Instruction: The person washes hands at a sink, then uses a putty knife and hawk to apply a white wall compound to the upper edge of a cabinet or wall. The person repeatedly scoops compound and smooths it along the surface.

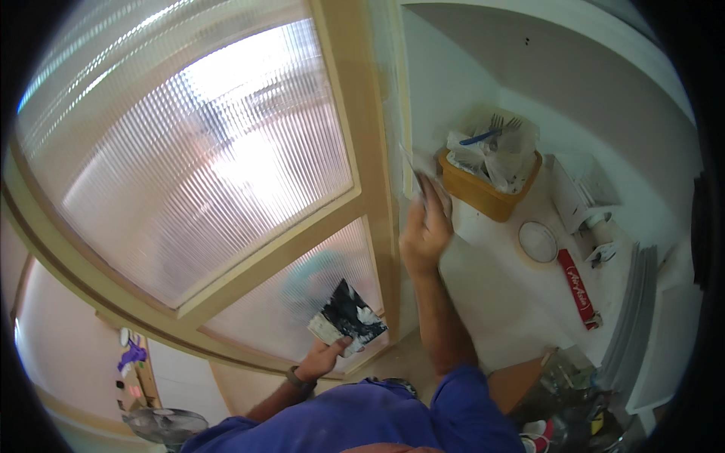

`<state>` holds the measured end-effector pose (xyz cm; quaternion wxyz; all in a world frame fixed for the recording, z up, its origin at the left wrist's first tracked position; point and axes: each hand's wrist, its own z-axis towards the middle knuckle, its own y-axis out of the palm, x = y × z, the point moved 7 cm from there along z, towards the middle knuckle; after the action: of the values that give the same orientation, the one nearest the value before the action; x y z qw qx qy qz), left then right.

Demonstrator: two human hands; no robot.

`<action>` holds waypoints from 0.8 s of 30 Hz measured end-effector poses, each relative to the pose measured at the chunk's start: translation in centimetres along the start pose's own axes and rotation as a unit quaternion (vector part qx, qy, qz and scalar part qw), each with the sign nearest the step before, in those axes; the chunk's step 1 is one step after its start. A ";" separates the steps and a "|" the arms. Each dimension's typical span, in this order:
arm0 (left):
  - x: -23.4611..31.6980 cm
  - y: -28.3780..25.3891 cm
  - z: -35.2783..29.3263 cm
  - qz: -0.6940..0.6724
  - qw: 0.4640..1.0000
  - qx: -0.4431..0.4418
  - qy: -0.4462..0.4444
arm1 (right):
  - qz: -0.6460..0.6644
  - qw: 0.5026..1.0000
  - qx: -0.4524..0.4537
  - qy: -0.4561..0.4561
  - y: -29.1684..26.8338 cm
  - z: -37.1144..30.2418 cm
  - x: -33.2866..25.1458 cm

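Note:
My left hand [325, 359] grips the near edge of a flat black plate [349, 311] smeared with white paste. It is held low in front of the ribbed glass pane [325, 264]. My right hand [427, 234] is raised at the edge of the white alcove, fingers closed on a thin flat scraper [416, 178]. The scraper's blade points up along the pale edge strip [405, 98] beside the wooden frame. Whether the blade touches the strip, I cannot tell.
In the alcove stand a yellow basket [483, 198] with plastic bags and forks, a white box [578, 192], a round clear lid [538, 241] and a red carton [578, 289]. Grey slats [633, 309] lean at the right. A fan [165, 426] stands lower left.

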<state>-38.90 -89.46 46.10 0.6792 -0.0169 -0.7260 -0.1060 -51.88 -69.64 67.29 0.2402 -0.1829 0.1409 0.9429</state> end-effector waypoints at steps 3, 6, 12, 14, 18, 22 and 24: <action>1.5 0.6 0.6 -0.187 0.982 0.008 0.009 | 0.123 0.945 -0.057 0.299 -4.1 -6.2 2.7; 1.2 1.1 1.3 -0.339 0.940 0.023 -0.016 | 0.161 0.885 -0.161 0.406 -7.2 -11.3 3.2; 2.0 4.6 3.2 -0.447 0.889 -0.071 -0.071 | 0.002 0.927 -0.368 0.074 -9.4 -12.8 -4.5; 1.6 5.2 3.3 -0.462 0.877 -0.093 -0.096 | -0.034 0.918 -0.394 -0.023 -9.6 -13.5 -6.1; -0.8 3.2 3.6 -0.276 0.957 -0.079 -0.051 | -0.080 0.912 -0.397 -0.069 -9.8 -14.2 -7.5; 1.2 4.6 2.8 -0.440 0.888 -0.093 -0.097 | -0.099 0.910 -0.395 -0.081 -10.1 -14.8 -7.1; 0.7 3.7 2.6 -0.437 0.892 -0.077 -0.089 | -0.102 0.907 -0.397 -0.094 -9.8 -14.9 -7.2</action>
<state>-40.88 -85.48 47.15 0.4934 0.2406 -0.7070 -0.4459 -36.93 -69.50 55.22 0.2548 -0.1874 -0.2876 0.9040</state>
